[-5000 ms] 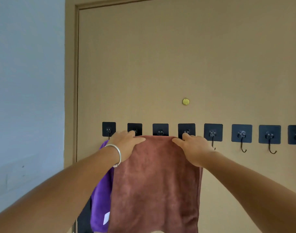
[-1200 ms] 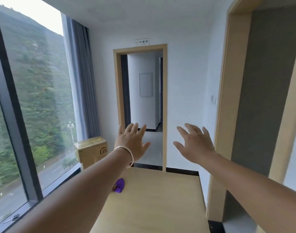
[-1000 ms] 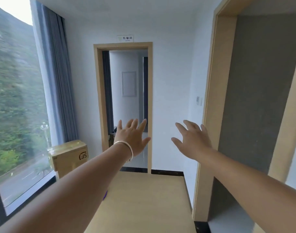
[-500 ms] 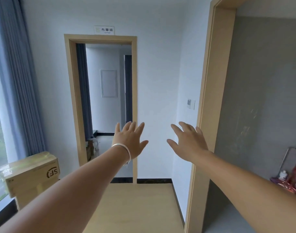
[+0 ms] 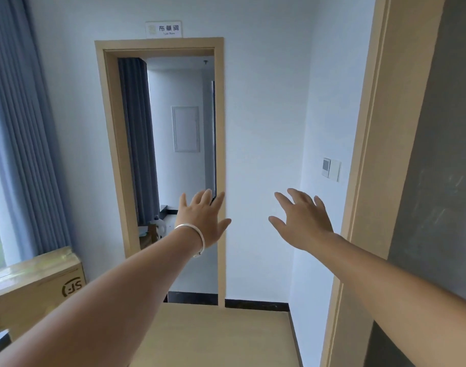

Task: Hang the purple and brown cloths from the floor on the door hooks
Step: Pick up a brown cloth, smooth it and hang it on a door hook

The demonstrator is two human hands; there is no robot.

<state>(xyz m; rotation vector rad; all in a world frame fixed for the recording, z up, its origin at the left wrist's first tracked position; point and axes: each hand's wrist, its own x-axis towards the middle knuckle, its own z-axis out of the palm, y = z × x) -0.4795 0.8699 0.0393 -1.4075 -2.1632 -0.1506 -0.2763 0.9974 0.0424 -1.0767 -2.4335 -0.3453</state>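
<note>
My left hand (image 5: 204, 219), with a silver bangle on the wrist, is stretched out in front of me with fingers spread and holds nothing. My right hand (image 5: 303, 221) is raised beside it, fingers also spread and empty. Neither the purple cloth, the brown cloth, nor the door with its hooks is in view. I face a white wall with an open doorway (image 5: 173, 168).
A cardboard box (image 5: 35, 284) stands at the lower left by grey curtains (image 5: 17, 128). A wooden door frame (image 5: 369, 181) and a grey wall run along the right. A light switch (image 5: 331, 169) is on the white wall. Light wood floor (image 5: 216, 337) lies ahead.
Five seconds ago both hands pressed the brown cloth on the door hooks. Since then the view has turned away to the room and panned right; both hands stay raised and empty.
</note>
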